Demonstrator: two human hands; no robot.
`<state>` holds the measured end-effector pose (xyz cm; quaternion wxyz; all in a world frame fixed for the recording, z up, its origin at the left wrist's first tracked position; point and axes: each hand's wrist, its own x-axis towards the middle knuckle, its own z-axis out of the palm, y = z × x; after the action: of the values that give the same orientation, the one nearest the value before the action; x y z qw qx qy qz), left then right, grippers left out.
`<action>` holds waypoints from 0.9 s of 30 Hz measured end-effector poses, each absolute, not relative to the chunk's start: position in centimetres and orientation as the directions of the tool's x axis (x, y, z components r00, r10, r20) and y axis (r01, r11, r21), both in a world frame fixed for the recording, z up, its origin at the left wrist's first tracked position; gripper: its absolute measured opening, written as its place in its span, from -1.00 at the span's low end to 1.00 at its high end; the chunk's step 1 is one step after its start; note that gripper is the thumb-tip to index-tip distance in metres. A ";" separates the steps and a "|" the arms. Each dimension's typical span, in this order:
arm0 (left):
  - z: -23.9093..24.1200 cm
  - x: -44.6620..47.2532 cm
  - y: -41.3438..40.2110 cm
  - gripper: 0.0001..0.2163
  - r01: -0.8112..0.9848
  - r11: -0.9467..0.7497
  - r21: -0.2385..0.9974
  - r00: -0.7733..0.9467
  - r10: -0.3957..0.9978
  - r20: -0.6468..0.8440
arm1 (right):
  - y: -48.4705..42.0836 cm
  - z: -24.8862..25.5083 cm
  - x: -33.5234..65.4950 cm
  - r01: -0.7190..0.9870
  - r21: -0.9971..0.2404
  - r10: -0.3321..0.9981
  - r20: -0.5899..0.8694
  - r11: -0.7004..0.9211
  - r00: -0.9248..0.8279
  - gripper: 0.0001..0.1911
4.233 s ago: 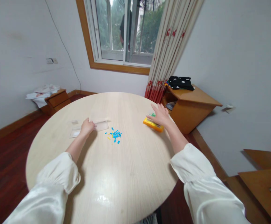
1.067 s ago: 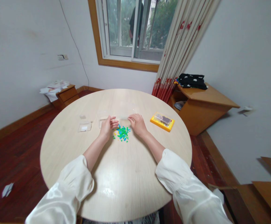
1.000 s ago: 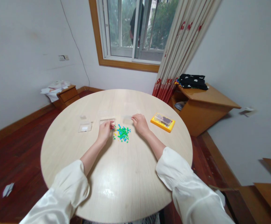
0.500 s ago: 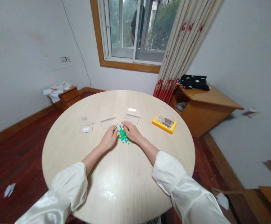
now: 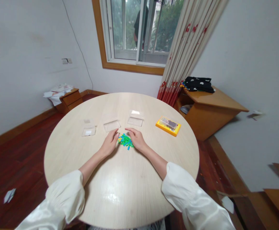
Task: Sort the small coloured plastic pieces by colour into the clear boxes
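A small heap of green, blue and yellow plastic pieces [image 5: 126, 141] lies on the round table [image 5: 120, 179]. On its left side my left hand [image 5: 109, 142] rests on edge, fingers stretched forward and slightly curved. My right hand [image 5: 136, 139] is at the heap's right edge, its fingers also extended and its palm partly covering some pieces. Neither hand grips anything that I can see. Just beyond the fingertips stand two clear plastic boxes with raised lids, the middle box [image 5: 112, 126] and the right box [image 5: 135, 121].
A smaller clear case [image 5: 89, 131] stands open at the left. To the right lies a yellow box [image 5: 168, 126] with a clear case on top. A wooden cabinet [image 5: 221, 102] with dark folded cloth stands beyond the table's right edge.
Both hands have drawn slightly back toward me, and the left has moved a little leftward. The pieces now form a denser heap, with more green and yellow showing.
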<state>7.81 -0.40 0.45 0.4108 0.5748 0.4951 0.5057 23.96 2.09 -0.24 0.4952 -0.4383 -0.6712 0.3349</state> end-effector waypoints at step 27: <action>1.3 10.3 0.3 -0.82 0.333 -0.431 0.839 0.072 0.899 0.433 | 3.0 3.2 43.1 0.898 -0.417 0.903 0.427 0.142 0.055 -0.50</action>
<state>10.32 0.32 1.25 0.2791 0.6769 0.4547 0.5071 43.09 3.04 3.20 0.3143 -0.6549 -0.6873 0.0042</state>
